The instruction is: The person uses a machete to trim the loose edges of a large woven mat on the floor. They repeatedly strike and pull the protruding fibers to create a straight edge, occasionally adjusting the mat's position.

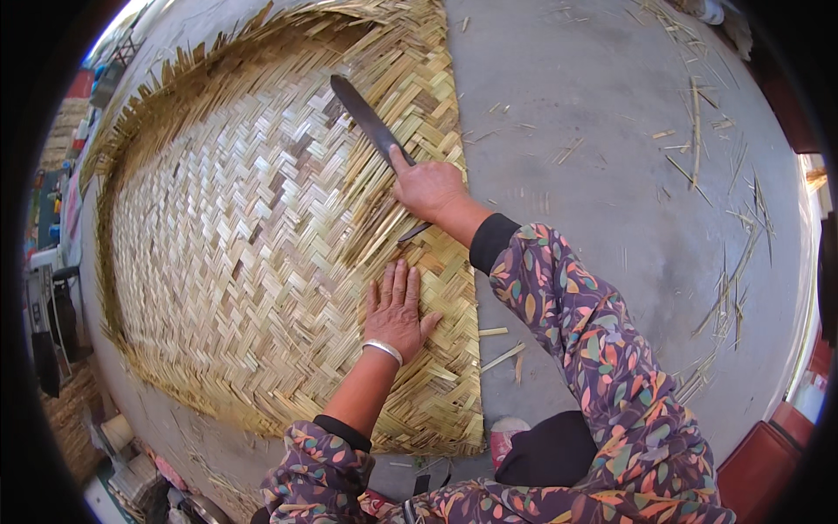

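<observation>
Patterned sleeves (602, 349) are reaching in from the near side of the head view. The left hand (399, 319) is lying flat, fingers extended, grasping nothing, on the woven mat (244, 227), which is covering the grey floor (567, 113) leftward. Farther off, the right hand (432, 189) is gripping a dark flat tool (368, 120) over the mat's right side.

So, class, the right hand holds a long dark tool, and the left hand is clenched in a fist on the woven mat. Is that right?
Not quite: the left hand is not clenched. The head view shows it laid flat on the woven mat, its fingers straightened. The right hand does hold the long dark tool.
</observation>
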### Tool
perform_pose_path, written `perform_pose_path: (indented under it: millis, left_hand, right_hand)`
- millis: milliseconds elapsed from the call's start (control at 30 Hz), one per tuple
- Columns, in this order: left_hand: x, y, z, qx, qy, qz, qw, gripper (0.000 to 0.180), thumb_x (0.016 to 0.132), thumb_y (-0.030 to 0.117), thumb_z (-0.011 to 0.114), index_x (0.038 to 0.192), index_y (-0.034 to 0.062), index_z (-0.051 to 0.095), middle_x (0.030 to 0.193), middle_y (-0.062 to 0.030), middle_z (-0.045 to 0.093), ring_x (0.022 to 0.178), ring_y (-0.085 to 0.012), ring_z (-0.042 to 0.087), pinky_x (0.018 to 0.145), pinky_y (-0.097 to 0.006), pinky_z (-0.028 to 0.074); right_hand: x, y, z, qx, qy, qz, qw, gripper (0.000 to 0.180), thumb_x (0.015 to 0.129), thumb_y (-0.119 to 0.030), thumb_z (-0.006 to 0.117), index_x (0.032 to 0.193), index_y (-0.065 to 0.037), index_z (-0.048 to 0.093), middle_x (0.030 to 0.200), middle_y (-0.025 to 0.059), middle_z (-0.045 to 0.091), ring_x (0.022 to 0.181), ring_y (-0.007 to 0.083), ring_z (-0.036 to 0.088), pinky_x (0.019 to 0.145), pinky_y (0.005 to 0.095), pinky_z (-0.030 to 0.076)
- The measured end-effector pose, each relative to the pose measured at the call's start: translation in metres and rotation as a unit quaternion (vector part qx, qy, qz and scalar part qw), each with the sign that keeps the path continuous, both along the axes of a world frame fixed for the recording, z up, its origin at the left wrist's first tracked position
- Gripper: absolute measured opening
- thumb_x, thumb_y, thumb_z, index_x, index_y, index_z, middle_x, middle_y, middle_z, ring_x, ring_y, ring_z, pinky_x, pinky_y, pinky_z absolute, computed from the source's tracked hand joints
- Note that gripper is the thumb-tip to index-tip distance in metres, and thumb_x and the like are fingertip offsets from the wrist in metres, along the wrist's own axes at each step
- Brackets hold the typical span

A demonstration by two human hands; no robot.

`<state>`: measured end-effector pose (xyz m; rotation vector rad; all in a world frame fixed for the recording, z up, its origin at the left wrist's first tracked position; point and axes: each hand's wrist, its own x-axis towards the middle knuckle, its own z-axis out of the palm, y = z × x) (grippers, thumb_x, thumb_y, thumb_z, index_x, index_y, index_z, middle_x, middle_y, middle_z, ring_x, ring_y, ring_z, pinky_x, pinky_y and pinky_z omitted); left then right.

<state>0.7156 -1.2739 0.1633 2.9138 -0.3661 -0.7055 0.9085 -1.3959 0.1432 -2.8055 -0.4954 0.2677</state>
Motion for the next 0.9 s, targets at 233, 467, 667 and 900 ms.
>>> perform_pose_path:
  millis: [233,467,667,900]
  left_hand:
    - [0.073,0.054,0.044,0.025,0.086,0.002,0.996,0.086,0.092,0.054,0.051,0.156,0.0067,0.017,0.164,-0.0133,0.01,0.152,-0.0284,0.007,0.121,-0.051,0.012]
    - [0.073,0.05,0.086,0.025,0.113,-0.004,0.993,0.088,0.089,0.049,0.059,0.155,0.0059,0.02,0.164,-0.0146,0.011,0.151,-0.0293,0.01,0.12,-0.048,0.017]
    - [0.063,0.075,0.099,0.032,0.133,-0.003,0.991,0.086,0.09,0.046,0.06,0.155,0.0077,0.019,0.164,-0.0123,0.009,0.152,-0.0276,0.009,0.119,-0.049,0.021]
    - [0.048,0.099,0.097,0.004,0.139,-0.01,0.99,0.089,0.085,0.045,0.064,0.154,0.0048,0.023,0.164,-0.0158,0.009,0.151,-0.0309,0.011,0.118,-0.047,0.021]
  right_hand:
    - [0.068,0.051,0.028,0.034,-0.019,0.019,0.999,0.063,0.092,-0.035,0.05,0.149,-0.01,0.037,0.074,0.0178,0.067,0.066,0.0339,0.067,0.058,0.0481,0.054]
    - [0.051,0.052,0.058,0.019,-0.002,0.028,0.999,0.06,0.095,-0.033,0.05,0.148,-0.008,0.038,0.073,0.0179,0.067,0.063,0.0343,0.068,0.057,0.0481,0.054]
    - [0.05,0.078,0.081,-0.001,0.048,0.029,0.998,0.062,0.096,-0.034,0.049,0.15,-0.01,0.033,0.077,0.02,0.067,0.068,0.0369,0.068,0.061,0.0501,0.055]
    - [0.032,0.098,0.087,0.015,0.089,0.015,0.996,0.07,0.096,-0.037,0.048,0.155,-0.012,0.02,0.087,0.0254,0.067,0.079,0.0419,0.066,0.071,0.0527,0.052]
